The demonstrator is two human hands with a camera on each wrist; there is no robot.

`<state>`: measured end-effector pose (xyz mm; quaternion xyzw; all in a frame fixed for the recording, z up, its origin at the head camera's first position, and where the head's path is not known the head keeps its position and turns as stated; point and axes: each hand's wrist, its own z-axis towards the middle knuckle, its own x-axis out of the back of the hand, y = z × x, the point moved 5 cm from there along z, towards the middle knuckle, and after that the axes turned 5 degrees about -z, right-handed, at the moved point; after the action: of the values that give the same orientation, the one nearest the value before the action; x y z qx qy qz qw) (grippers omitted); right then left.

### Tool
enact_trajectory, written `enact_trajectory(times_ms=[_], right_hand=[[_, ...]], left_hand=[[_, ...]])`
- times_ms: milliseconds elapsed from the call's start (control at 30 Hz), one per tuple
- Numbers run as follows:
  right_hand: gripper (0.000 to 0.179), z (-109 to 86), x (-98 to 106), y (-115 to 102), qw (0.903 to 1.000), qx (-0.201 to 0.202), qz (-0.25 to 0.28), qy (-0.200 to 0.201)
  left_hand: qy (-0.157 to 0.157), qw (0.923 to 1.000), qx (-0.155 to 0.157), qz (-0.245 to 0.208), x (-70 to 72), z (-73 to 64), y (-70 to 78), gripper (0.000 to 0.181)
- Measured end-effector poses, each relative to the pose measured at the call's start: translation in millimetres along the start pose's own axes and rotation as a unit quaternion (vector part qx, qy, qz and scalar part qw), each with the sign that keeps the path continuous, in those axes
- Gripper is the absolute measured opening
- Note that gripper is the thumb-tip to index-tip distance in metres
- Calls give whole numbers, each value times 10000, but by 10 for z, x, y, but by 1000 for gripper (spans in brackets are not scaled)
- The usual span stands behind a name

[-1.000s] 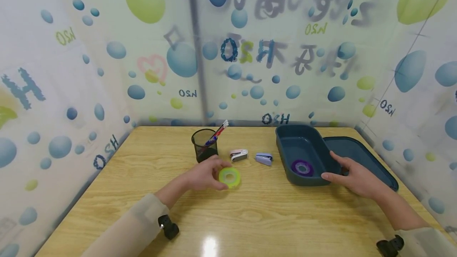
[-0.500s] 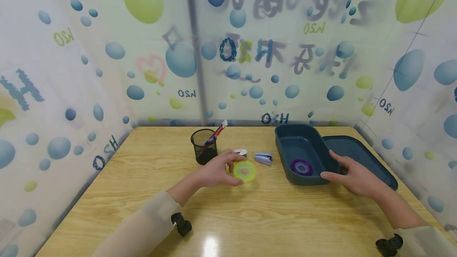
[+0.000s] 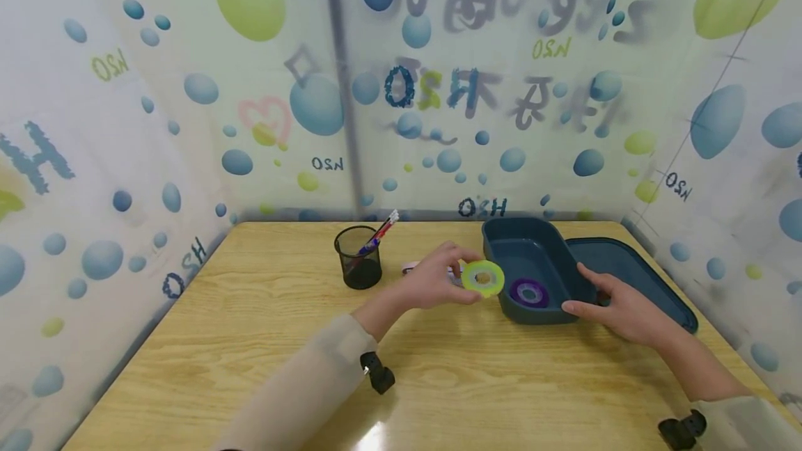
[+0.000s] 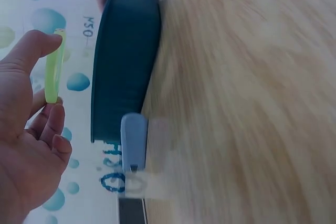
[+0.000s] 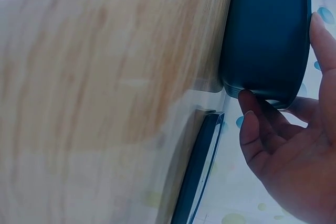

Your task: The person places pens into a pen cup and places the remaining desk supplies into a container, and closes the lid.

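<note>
My left hand pinches a yellow-green tape roll between thumb and fingers. It holds the roll above the table, just left of a dark teal box. Seen edge-on in the left wrist view, the tape roll is thin. A purple tape roll lies inside the box near its front end. My right hand grips the box's front right corner. In the right wrist view, the thumb touches the rim of the box and the fingers curl against its end.
A black mesh pen cup with several pens stands at the back left. A pale blue stapler sits near the box; the left hand mostly hides it and a second stapler in the head view. The teal lid lies right of the box.
My left hand has lifted the yellow-green tape roll off the table and carried it right, up to the box's left side. My right hand has stayed at the box's corner.
</note>
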<state>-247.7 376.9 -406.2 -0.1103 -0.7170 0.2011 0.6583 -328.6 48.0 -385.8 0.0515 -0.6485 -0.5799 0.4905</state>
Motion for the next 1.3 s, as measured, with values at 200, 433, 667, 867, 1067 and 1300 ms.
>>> enact_trajectory(times_ms=[200,433,667,867,1067,1300], right_hand=[[101,5,-7,2,10000,-9,-24,-10],[101,8,3,-9,10000,-13,-51,18],[103,8,-5,-9,10000,-67,-57,-44],[102,9,-12,1,9999,-86,8,-74],[101,6,-18,6,9999,-51,71,-52],[100,5,-10,11,10000,-32,2,-22]], left_hand=[[-51,9999,-76,88,-161,269,110,64],[-18,9983,-45,575,-345,527,144,66],[100,9959,311,847,-511,695,141,66],[273,9925,464,1102,-612,800,174,65],[374,9897,503,1290,-668,858,208,65],[412,9892,597,1276,-698,890,199,64]])
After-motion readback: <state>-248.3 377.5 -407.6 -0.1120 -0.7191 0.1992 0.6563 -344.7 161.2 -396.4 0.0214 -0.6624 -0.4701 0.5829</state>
